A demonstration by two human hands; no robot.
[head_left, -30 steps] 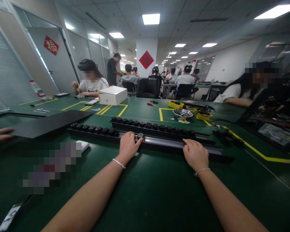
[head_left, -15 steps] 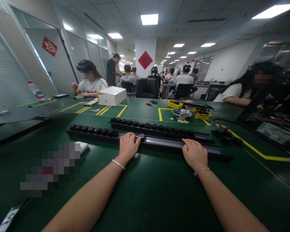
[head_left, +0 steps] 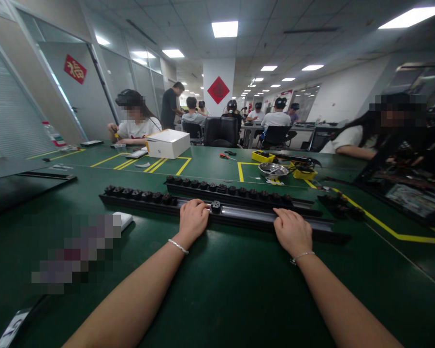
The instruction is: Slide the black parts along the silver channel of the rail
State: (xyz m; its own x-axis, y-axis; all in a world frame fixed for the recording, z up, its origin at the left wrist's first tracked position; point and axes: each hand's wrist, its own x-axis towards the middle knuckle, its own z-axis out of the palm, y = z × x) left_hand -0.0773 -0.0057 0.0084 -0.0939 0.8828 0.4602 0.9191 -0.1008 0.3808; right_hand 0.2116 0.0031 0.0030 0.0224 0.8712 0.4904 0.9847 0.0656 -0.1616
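A long black rail lies across the green table in front of me, with a row of black socket modules seated on its left part. My left hand rests curled over the rail, its fingertips right beside a single black socket module sitting on the rail. My right hand grips the same rail further right, fingers folded over its far edge. A second rail, filled with modules along its whole length, lies just behind.
A small white block lies to my left. A tilted dark panel is at the far left. Behind are a white box, a metal bowl and yellow bins. People sit at the left and right.
The single module has slid slightly right along the rail and my left fingers have come off it. The dark panel at the left has been lifted and drawn away leftward by another person.
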